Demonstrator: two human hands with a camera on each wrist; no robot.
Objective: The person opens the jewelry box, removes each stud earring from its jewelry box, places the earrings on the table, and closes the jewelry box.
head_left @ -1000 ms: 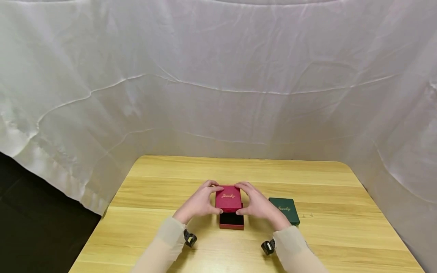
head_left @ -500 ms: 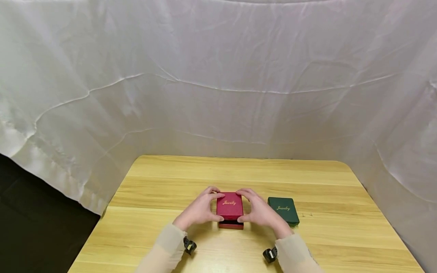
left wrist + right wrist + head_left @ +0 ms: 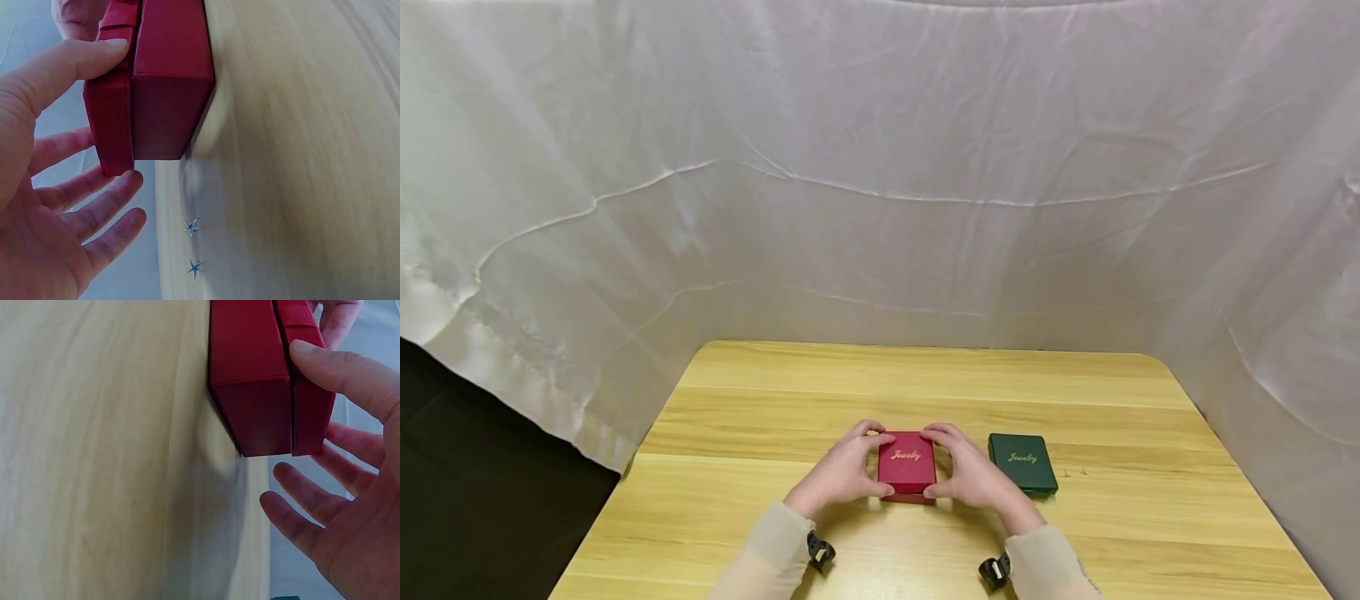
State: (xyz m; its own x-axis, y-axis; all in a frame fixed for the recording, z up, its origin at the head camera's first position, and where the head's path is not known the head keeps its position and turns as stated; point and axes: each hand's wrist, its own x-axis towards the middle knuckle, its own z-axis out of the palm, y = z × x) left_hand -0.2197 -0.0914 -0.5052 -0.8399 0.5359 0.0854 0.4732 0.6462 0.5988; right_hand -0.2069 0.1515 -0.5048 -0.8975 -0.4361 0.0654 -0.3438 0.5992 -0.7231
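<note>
A red jewelry box lid point(image 3: 907, 461) with gold "Jewelry" script lies over its red box base point(image 3: 908, 499), lined up with it apart from a thin dark seam in both wrist views. My left hand point(image 3: 842, 468) holds the lid's left side, thumb at the front edge by a ribbed ribbon tab point(image 3: 119, 17) and fingers toward the back. On the other side my right hand point(image 3: 967, 468) grips the lid the same way, its thumb point(image 3: 315, 359) on the front edge. The lower fingers of both hands are spread off the box.
A dark green jewelry box point(image 3: 1022, 461) with matching script sits to the right on the wooden table point(image 3: 737, 517). Two small star-shaped pieces point(image 3: 191, 226) show in the left wrist view. A pale curtain point(image 3: 880, 250) hangs behind the table.
Both hands have brought the red lid toward me and over the base. Its black interior, exposed a second ago, is now covered. The green box stays in place.
</note>
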